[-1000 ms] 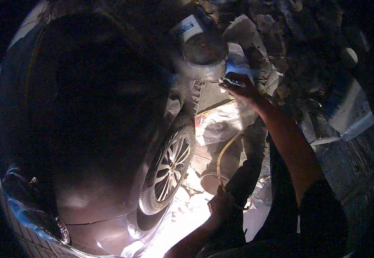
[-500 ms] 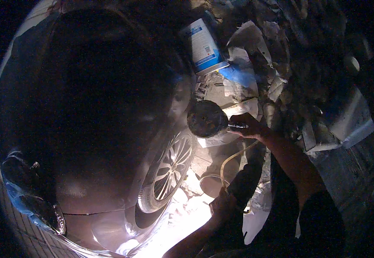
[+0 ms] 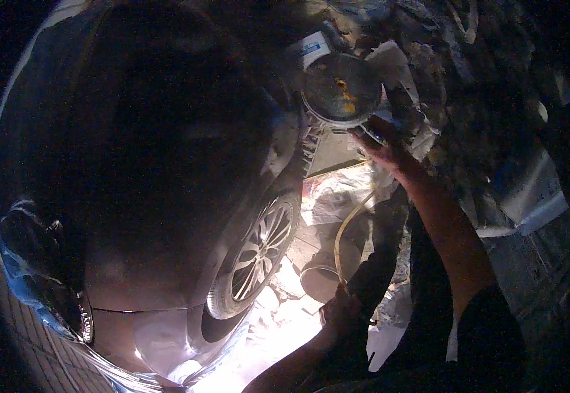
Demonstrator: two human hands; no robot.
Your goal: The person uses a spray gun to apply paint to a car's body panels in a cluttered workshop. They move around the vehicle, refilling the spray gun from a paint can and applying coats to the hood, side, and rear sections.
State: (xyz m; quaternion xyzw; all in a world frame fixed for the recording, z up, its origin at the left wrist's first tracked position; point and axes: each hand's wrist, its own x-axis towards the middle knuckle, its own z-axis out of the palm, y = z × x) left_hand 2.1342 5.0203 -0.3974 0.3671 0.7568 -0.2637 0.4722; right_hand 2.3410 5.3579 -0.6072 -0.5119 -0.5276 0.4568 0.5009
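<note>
My right hand is closed at the near edge of a round, dark, pan-like thing, which has a pale rim and yellowish stains on its face. Its grip is partly in shadow. It holds the round thing out in front, beside the car's dark side. Lower down, my left hand is closed around the lower end of a yellowish hose. That hose curves up toward my right forearm. Close by the left hand, a round container stands on the ground, partly behind the hose.
A dark car fills the left side, its spoked wheel near my hands. The white and blue can is partly hidden behind the round thing. Paper sheets litter the ground; crumpled sheeting lies right.
My right hand has moved forward with the round thing, which now looks larger, shows yellowish stains and covers most of the can. The left hand has stayed nearly in place.
</note>
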